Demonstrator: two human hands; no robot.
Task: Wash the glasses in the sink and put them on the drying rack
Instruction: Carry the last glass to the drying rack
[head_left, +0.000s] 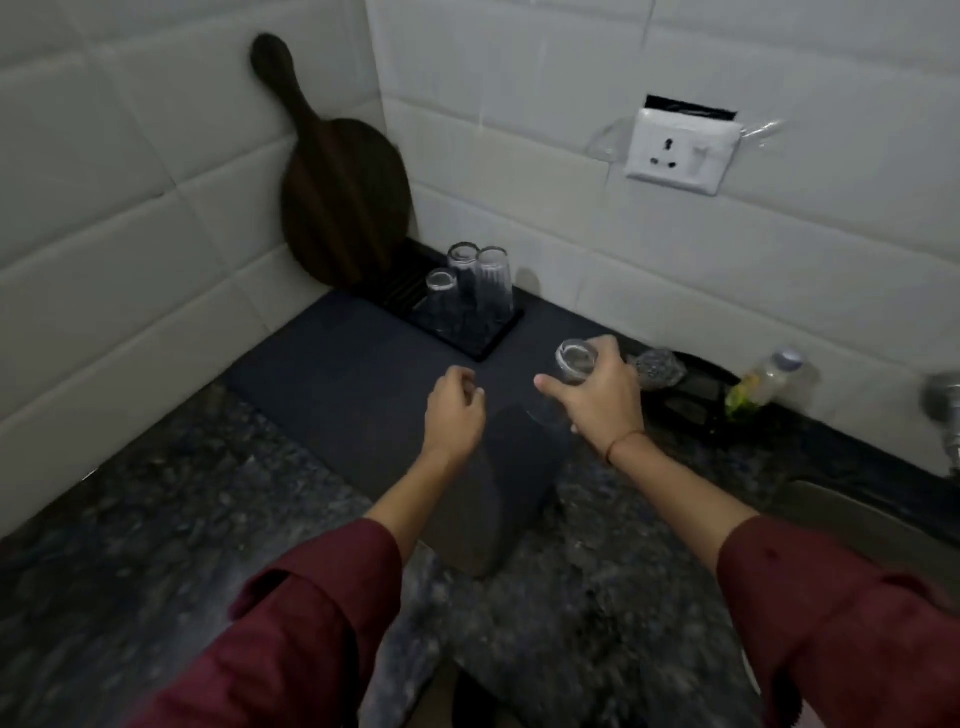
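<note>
The right hand (597, 395) holds a clear glass (569, 374), fingers wrapped round its wall and the thumb pointing left. The glass is tilted, with one round end facing up and left toward the camera; the picture does not show clearly whether that end is the base or the mouth. The glass is colourless and transparent, and its lower part blurs against the dark surface behind it. It hangs in the air above the dark mat (337, 364), apart from the drying rack (467, 332).

The left hand (454, 410) is empty, its fingers loosely curled inward and narrow, hovering above the mat to the left of the held glass.

The drying rack is a black ribbed tray that sits at the far corner of the desk (156, 545). Three glasses (472, 286) stand upside down on it, close together in a cluster: two at the back, one shorter-looking in front. They are clear, with thick round bases uppermost; the back right one shows faint vertical ribbing.

A dark wooden board (343, 208) with a long handle leans against the tiled wall behind the rack. To the right of the held glass lie a crumpled scrubber (657, 366) and a plastic bottle (763, 382). Both forearms wear dark red sleeves (311, 623).
</note>
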